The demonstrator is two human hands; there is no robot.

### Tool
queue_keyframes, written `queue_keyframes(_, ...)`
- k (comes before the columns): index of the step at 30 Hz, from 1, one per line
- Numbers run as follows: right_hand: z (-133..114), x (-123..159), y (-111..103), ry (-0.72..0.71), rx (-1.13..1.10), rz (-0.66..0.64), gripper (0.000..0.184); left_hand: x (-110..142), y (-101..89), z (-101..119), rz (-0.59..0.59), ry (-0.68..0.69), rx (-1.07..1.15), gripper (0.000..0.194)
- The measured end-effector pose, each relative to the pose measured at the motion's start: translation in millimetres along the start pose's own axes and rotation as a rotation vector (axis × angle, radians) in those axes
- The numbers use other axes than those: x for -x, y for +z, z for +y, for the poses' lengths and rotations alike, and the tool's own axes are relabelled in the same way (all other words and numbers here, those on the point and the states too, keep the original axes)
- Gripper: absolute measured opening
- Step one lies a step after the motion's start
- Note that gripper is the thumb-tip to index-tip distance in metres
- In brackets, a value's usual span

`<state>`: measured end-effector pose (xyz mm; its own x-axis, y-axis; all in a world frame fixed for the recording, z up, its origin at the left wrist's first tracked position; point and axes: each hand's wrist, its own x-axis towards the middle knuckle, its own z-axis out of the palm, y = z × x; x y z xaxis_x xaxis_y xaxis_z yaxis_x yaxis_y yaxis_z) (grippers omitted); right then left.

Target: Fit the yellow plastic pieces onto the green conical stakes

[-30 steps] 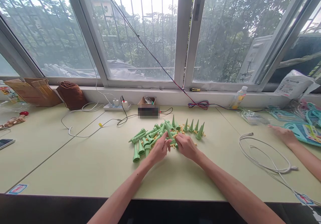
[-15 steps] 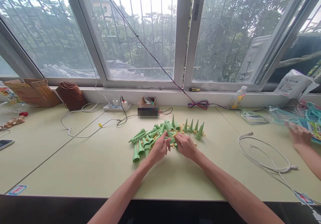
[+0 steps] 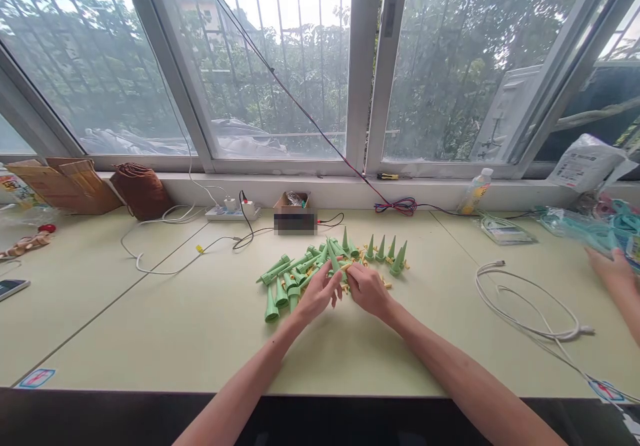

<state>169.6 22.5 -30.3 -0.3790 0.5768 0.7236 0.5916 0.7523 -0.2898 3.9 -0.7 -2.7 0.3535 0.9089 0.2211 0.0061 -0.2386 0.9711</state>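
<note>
My left hand (image 3: 320, 291) is closed around a green plastic watering spike (image 3: 333, 257), its tip pointing up and slightly left. My right hand (image 3: 369, 289) pinches a small yellow plastic valve (image 3: 345, 268) against the lower part of that spike; fingers hide the exact contact. Left of and behind my hands lies a pile of green spikes (image 3: 281, 295), several with open wide ends. Small yellow valves (image 3: 387, 285) are scattered among them and under my right hand. Several spikes with yellow pieces at their bases stand upright (image 3: 381, 249) to the right.
A white cable (image 3: 530, 329) lies coiled at right. Beyond it another person's hand (image 3: 613, 269) touches turquoise items in clear plastic (image 3: 580, 226). Along the back are a power strip (image 3: 233, 213), a small open box (image 3: 293, 203), bundled wires (image 3: 400, 207) and a bottle (image 3: 475, 193).
My hands stay close together, the spike and yellow valve shifting only slightly between my fingers. At far right, the other person's hand has moved a little to the right, with the turquoise items shifting.
</note>
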Motion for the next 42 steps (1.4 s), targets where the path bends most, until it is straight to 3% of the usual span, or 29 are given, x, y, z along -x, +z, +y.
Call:
queue_keyframes(11, -0.8, -1.2, -2.4, 0.041, -0.077, -0.012, 0.032, -0.2, 0.9, 2.6, 0.073, -0.007, 0.086, 0.052)
queue_keyframes(25, -4.0, -3.4, -0.5, 0.152, -0.266, 0.045, 0.035, -1.4, -3.8, 1.7, 0.033, -0.070, 0.290, 0.053)
queue_keyframes(42, -6.3, -4.4, -2.4, 0.130, -0.307, 0.072, 0.035, -1.9, -3.1, -0.1, 0.010, -0.078, 0.284, 0.054)
